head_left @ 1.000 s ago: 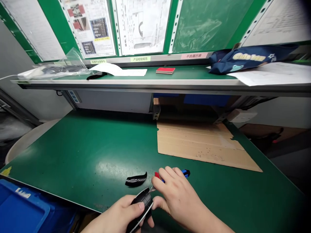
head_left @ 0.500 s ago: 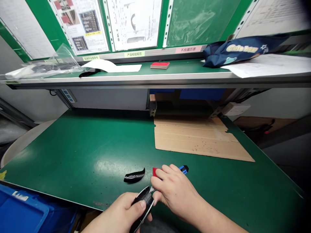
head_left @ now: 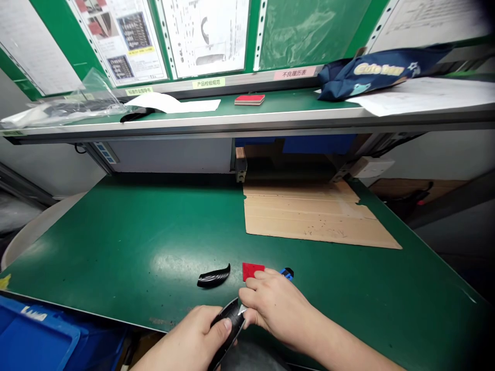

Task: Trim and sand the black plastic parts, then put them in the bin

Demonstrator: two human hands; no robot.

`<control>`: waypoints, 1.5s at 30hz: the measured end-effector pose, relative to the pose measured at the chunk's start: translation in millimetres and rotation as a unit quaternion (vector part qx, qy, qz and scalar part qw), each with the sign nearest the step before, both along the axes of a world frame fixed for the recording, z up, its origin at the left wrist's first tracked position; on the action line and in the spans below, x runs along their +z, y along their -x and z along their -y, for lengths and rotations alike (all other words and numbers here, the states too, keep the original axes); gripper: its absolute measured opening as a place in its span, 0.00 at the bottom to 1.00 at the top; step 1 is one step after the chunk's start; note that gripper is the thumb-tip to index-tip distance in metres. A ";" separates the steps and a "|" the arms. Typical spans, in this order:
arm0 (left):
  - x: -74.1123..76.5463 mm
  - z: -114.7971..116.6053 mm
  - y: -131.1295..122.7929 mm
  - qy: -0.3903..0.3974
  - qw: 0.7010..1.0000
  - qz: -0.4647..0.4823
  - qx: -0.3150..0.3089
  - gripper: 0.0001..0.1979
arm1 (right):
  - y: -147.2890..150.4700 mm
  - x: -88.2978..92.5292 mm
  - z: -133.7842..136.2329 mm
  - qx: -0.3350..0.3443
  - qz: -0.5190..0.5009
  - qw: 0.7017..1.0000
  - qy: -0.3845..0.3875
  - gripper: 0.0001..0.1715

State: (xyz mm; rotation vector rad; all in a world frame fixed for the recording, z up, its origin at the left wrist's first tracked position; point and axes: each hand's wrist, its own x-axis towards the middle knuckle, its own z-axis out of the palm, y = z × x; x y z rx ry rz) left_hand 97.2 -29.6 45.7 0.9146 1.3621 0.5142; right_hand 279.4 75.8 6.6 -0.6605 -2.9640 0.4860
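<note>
Our left hand [head_left: 193,337] grips a black part [head_left: 228,327] at the bench's [head_left: 116,247] six o'clock edge; our right hand [head_left: 276,306] pinches a knife [head_left: 286,272], blade on its rim. Trimming looks underway. One part [head_left: 213,276] lies at eleven o'clock, red pad [head_left: 251,270] at twelve.

Left hand [head_left: 193,337] clenched; right hand [head_left: 276,306] pinching.

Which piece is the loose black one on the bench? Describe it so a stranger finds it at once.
Start from the green bench top and find the cardboard sheet. Nearer the front edge, left of a small red square, lies the curved black piece. It alone is glossy, leaf-shaped and untouched; the other black part sits in the left hand.
</note>
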 end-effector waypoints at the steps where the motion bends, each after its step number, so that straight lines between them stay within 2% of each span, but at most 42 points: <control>1: 0.6 0.0 0.3 0.000 1.000 -0.022 -0.012 0.24 | -1.3 -0.8 -0.8 0.003 -0.016 0.999 0.046 0.32; 3: 2.3 0.8 0.6 0.003 0.998 -0.061 -0.026 0.23 | -4.6 -1.6 -2.9 0.016 -0.062 0.976 0.207 0.33; 5: 4.2 2.2 0.4 -0.001 0.998 -0.062 -0.015 0.22 | -8.3 -2.1 -5.0 0.028 -0.102 0.923 0.370 0.33; 7: 5.6 3.5 0.0 -0.010 0.999 -0.050 0.002 0.22 | -11.2 -3.3 -5.6 0.016 -0.126 0.885 0.447 0.34; 8: 5.6 3.8 0.0 -0.013 0.999 -0.036 0.009 0.22 | -12.1 -4.2 -5.0 0.004 -0.135 0.881 0.453 0.35; 10: 4.4 4.1 0.4 -0.019 1.000 0.003 0.019 0.24 | -12.4 -5.6 -2.1 -0.031 -0.152 0.884 0.441 0.33; 14: -1.9 4.9 2.1 -0.023 0.995 0.071 0.062 0.27 | -8.0 -2.5 8.1 -0.088 -0.160 0.905 0.383 0.22; 19: -14.0 7.8 3.4 -0.024 0.981 0.136 0.139 0.28 | -3.4 1.9 17.1 -0.078 -0.126 0.942 0.299 0.11; 22: -19.8 8.4 3.2 -0.016 0.973 0.150 0.173 0.28 | -3.2 -3.2 18.9 -0.086 -0.102 0.964 0.229 0.12; 26: -18.9 7.8 0.0 -0.005 0.972 0.134 0.195 0.30 | -1.6 -9.8 21.1 -0.087 -0.066 0.989 0.101 0.22; 30: -14.7 7.2 -2.8 -0.004 0.972 0.128 0.198 0.31 | 2.4 -12.1 22.9 -0.103 -0.049 0.993 -0.021 0.26; 33: -15.5 7.3 -2.6 -0.017 0.976 0.104 0.191 0.32 | 5.1 -13.1 22.5 -0.110 -0.046 0.990 -0.069 0.25; 40: -25.0 7.8 -2.0 -0.082 0.987 0.028 0.139 0.30 | 7.8 -13.8 20.0 -0.097 -0.061 0.988 -0.101 0.21; 45: -22.6 7.4 -2.7 -0.104 0.988 0.005 0.117 0.27 | 9.3 -16.1 17.4 -0.082 -0.044 0.991 -0.092 0.20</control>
